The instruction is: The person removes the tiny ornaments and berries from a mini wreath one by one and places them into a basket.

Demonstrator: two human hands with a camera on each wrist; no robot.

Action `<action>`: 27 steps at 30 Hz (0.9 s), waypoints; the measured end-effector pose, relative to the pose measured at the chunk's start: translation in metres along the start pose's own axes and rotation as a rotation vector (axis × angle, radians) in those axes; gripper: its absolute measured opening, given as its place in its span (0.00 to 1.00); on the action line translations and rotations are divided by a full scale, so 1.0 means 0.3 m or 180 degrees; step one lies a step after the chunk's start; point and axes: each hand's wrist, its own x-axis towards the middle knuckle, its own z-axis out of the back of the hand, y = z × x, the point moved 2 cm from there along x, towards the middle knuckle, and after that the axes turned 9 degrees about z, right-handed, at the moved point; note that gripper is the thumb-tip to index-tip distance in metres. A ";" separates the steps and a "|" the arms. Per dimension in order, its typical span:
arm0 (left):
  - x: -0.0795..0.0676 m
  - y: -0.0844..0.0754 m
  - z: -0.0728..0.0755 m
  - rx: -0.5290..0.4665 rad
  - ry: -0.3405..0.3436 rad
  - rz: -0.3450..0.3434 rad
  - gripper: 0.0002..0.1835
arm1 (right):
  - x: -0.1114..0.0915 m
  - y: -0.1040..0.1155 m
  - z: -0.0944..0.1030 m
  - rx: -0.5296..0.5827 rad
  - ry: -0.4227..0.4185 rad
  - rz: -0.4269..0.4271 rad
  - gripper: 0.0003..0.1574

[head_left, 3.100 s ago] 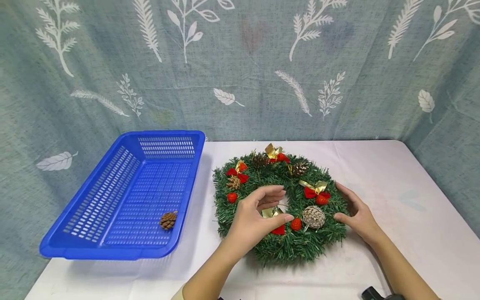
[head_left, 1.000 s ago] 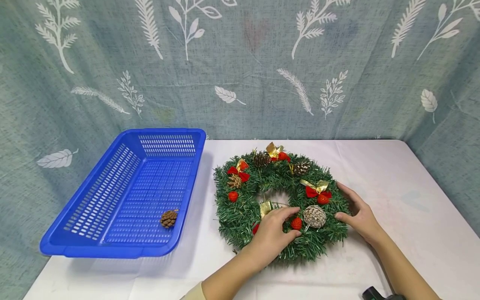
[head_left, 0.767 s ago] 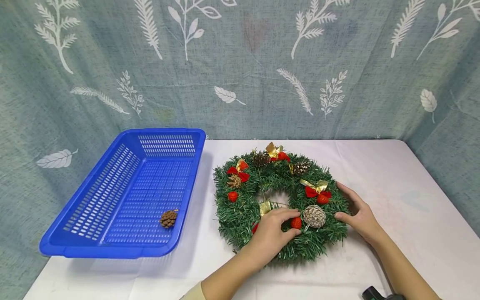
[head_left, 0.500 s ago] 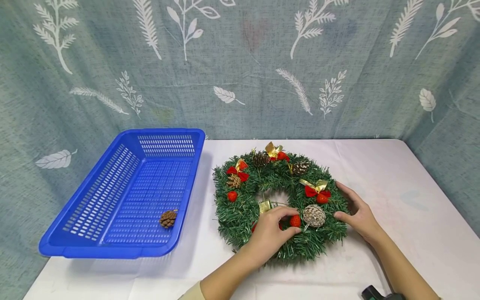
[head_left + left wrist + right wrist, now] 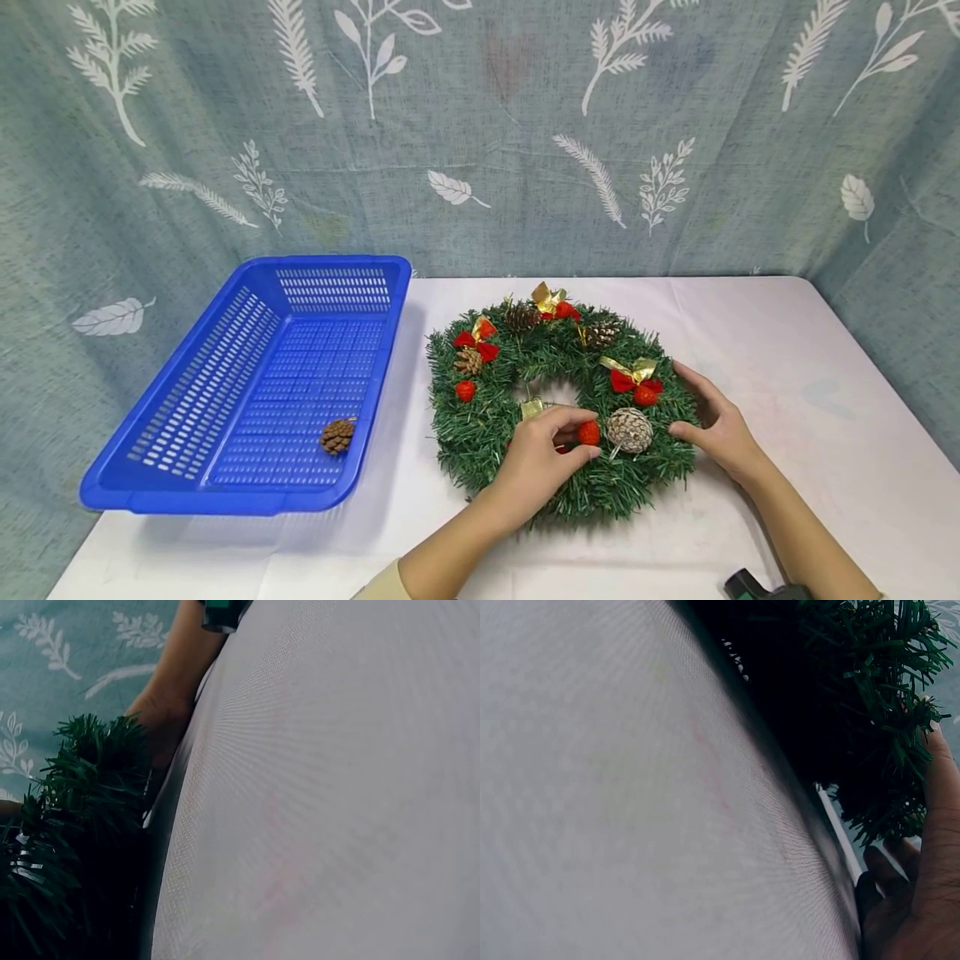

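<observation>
In the head view a green artificial wreath [image 5: 472, 429] lies on the table, trimmed with pine cones, red berries and red-and-gold bows. At its near side my left hand [image 5: 534, 458] pinches a red berry ornament [image 5: 588, 432] between thumb and fingers, just left of a whitish pine cone [image 5: 629, 430]. A bow lies partly hidden behind that hand. My right hand [image 5: 722, 429] grips the wreath's right edge, thumb toward the top and fingers round the outer side. The right wrist view shows that hand [image 5: 922, 892] against the green needles.
A blue plastic basket [image 5: 247, 502] stands left of the wreath, with one brown pine cone [image 5: 337, 436] inside. White cloth covers the table [image 5: 780, 350]. Behind it hangs a grey-green curtain [image 5: 480, 233] with leaf prints. A dark device [image 5: 750, 586] sits by my right forearm.
My left hand came down from above the wreath's middle onto the red berry. The berry has since shifted slightly up and left with the fingers. The right hand stays at the wreath's edge.
</observation>
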 end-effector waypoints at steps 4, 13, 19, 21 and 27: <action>-0.006 -0.013 -0.001 -0.0041 0.0038 -0.0002 0.20 | -0.004 -0.002 0.003 -0.0030 -0.0011 -0.0013 0.49; -0.030 -0.062 0.015 0.0038 0.0054 -0.0086 0.20 | -0.001 0.001 0.001 0.0027 -0.0002 0.0026 0.49; -0.041 -0.087 0.028 -0.0020 0.0018 -0.0128 0.20 | 0.001 0.005 0.001 0.0119 0.0000 0.0077 0.49; -0.041 -0.096 0.036 -0.0067 -0.0006 -0.0153 0.20 | 0.002 0.005 -0.001 0.0121 -0.0001 0.0076 0.48; -0.034 -0.130 0.068 -0.0041 -0.0101 -0.0355 0.20 | 0.001 0.004 0.000 0.0061 0.0005 0.0049 0.48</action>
